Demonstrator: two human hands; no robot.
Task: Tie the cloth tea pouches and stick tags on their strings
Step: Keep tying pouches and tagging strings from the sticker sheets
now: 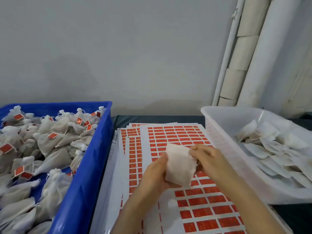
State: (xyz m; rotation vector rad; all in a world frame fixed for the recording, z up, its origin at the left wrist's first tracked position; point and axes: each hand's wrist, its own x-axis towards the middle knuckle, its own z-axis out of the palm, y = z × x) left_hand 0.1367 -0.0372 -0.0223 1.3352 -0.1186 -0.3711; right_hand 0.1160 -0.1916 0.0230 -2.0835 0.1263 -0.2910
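A white cloth tea pouch (179, 164) is held above the sheets of red tag stickers (184, 137) in the middle of the table. My left hand (156, 174) grips its lower left side, thumb on top. My right hand (208, 157) pinches its upper right edge. The pouch's string is too small to make out. The top sticker sheet has several empty slots near its front left.
A blue crate (94, 149) on the left is piled with tied pouches bearing red tags. A clear plastic bin (224, 137) on the right holds flat untied pouches. White pipes lean against the grey wall at the back right.
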